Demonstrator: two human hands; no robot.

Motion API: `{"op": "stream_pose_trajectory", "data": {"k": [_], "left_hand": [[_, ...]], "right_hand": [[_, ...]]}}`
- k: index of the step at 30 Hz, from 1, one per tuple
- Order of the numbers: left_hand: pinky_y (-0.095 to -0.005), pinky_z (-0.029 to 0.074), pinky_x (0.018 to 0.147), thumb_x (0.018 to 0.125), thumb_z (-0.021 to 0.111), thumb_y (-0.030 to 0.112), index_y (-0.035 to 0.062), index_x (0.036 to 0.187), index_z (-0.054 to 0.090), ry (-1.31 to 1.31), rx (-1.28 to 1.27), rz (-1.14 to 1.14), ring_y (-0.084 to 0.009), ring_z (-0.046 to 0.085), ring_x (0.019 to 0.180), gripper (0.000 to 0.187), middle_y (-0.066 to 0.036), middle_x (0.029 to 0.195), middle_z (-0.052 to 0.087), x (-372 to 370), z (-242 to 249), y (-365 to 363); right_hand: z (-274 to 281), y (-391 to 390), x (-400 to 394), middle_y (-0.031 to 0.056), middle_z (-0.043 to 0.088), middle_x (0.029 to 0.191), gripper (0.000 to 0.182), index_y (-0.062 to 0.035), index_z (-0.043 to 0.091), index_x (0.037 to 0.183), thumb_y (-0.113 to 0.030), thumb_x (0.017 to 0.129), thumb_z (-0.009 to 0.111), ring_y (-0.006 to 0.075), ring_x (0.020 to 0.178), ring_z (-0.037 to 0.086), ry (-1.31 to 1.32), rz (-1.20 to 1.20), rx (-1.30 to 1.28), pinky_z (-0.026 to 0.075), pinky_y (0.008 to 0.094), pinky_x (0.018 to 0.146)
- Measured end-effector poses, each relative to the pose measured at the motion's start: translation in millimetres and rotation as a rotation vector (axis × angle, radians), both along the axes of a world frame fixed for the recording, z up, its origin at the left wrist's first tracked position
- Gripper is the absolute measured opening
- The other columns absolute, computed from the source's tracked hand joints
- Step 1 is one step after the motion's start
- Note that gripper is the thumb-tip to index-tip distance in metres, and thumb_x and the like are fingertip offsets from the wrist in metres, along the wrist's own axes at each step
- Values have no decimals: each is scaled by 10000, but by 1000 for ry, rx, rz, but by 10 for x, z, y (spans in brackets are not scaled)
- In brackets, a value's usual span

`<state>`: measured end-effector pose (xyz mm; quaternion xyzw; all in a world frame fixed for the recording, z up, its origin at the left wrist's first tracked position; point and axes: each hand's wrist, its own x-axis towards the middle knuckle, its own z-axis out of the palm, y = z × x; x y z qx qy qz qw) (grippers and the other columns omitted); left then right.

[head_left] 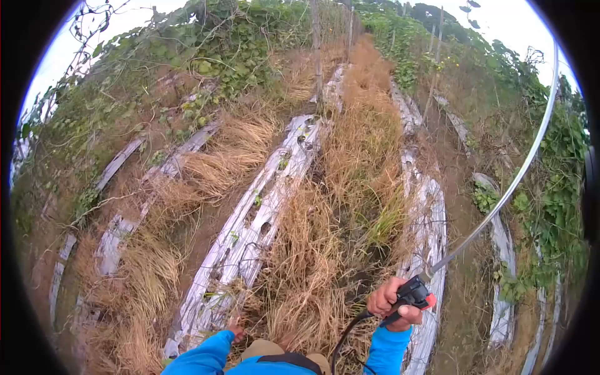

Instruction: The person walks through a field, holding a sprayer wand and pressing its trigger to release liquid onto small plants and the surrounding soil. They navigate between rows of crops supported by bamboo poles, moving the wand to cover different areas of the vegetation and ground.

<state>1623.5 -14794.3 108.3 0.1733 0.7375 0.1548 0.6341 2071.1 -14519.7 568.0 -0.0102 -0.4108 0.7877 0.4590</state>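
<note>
My right hand (395, 306) is wrapped round the black handle of a sprayer wand (459, 249), which has a red tip at its grip. The wand's long metal tube rises from the handle and curves up to the upper right in this wide view. A black hose (347, 332) runs from the handle down towards my body. My left hand (236, 331) is low beside my left leg, close to dry grass and the edge of a plastic-covered bed; its fingers are too small and partly hidden to make out. Both sleeves are bright blue.
Silvery plastic mulch (275, 187) with planting holes runs ahead on the left, and another strip (431, 206) lies on the right. Dry brown grass (312, 250) fills the path between them. Wooden posts (317, 56) and green climbing vines (225, 56) stand along the rows.
</note>
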Motion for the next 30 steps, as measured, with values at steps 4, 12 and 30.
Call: {"op": "stream_pose_trajectory", "data": {"k": [4,12,30], "left_hand": [[-346,488,488,880,582,427,48,972,669,34,20,121,-186,609,558,400,-78,775,678,278,-67,-645],[-313,538,569,912,540,378,57,1058,660,74,300,-168,-182,655,634,373,-69,807,688,748,135,-1580],[-327,514,624,883,555,429,67,1038,652,143,383,-197,-164,617,652,406,-54,779,661,766,531,-3137]], "right_hand": [[-121,-544,-74,48,378,598,342,-63,404,759,-264,682,671,160,503,342,-1,223,-23,288,331,471],[-239,-1719,-92,30,422,672,315,-81,419,830,-209,729,689,116,589,412,-116,186,-173,362,271,538],[-67,-3443,-622,7,473,661,313,-60,497,763,-264,700,726,130,597,435,-437,65,434,377,297,559]]}}
